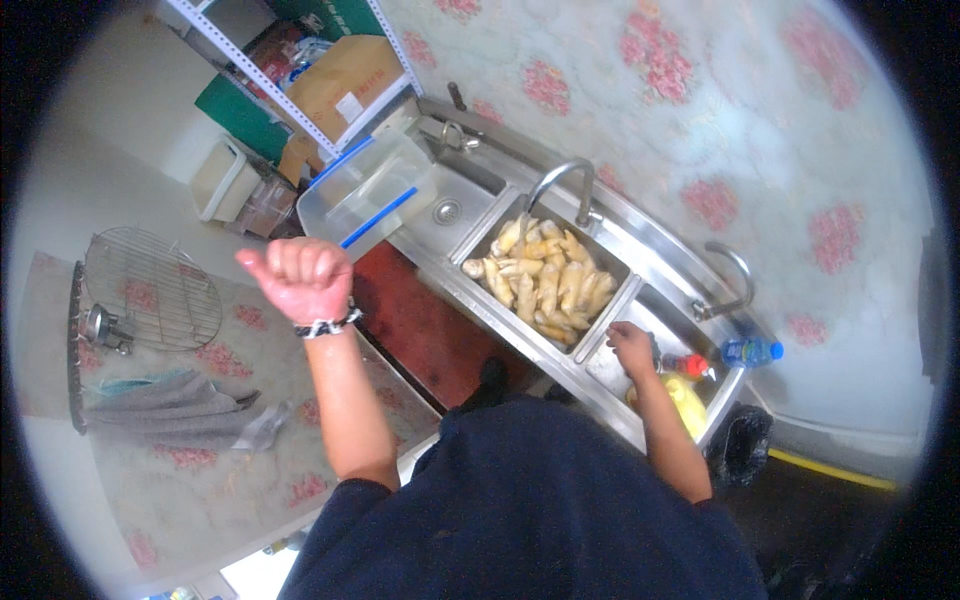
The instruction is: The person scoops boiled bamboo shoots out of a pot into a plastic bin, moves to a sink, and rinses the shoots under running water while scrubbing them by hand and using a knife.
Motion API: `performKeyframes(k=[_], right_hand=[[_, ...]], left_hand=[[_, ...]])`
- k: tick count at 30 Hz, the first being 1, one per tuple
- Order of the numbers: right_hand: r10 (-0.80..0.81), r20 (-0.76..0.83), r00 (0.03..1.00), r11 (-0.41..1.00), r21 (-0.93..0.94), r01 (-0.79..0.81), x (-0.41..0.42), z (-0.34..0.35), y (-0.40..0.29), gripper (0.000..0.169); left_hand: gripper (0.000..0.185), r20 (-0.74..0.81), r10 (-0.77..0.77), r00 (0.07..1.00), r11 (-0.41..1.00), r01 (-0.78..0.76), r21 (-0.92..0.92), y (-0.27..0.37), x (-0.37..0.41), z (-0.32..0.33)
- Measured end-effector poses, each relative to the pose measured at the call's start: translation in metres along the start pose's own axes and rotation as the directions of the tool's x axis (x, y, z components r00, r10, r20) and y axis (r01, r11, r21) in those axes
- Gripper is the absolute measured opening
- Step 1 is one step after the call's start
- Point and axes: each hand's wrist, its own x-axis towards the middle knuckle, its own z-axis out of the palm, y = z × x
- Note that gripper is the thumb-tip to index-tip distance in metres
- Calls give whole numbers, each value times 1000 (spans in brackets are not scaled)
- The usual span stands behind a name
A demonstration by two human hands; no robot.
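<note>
My left hand (307, 274) is raised out to the left of the sink, wet, its fingers curled into a fist and the thumb sticking out. A black and white braided bracelet (328, 322) circles that wrist. Over the near left part of the right-hand basin (604, 367) hangs my right hand (631, 346), fingers loosely bent, with nothing visible in them. Pale pig's trotters (551, 281) fill the middle basin of the stainless steel sink (480, 296). A curved tap (559, 169) reaches over them, its spout end at the heap.
A clear plastic tub (367, 187) with blue handles covers part of the left basin. A red-capped bottle (686, 365) and a yellow item (684, 405) lie in the right basin; a blue-capped bottle (750, 352) is beyond. At left are a wire rack (154, 289) and grey towel (180, 409).
</note>
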Motion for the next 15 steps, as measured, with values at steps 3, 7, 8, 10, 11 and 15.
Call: performKeyframes(k=[3,7,8,10,11,15], right_hand=[[53,72,996,997,47,-57,9,0,-6,33],[80,42,996,991,108,-84,18,9,-11,30],[98,23,995,986,134,-100,20,13,-11,28],[123,-28,992,975,191,-116,26,22,-3,27],[141,-55,988,968,218,-126,28,26,2,27],[215,-154,965,942,293,-163,27,48,21,26]], left_hand=[[58,105,27,994,852,-78,518,19,12,20],[41,27,383,923,-93,9,996,36,46,-39],[39,-25,401,916,-138,88,987,37,61,-59],[34,-120,368,922,-204,206,957,41,95,-110],[32,-167,318,933,-223,245,943,42,115,-140],[19,-268,188,945,-134,295,946,24,197,-290]])
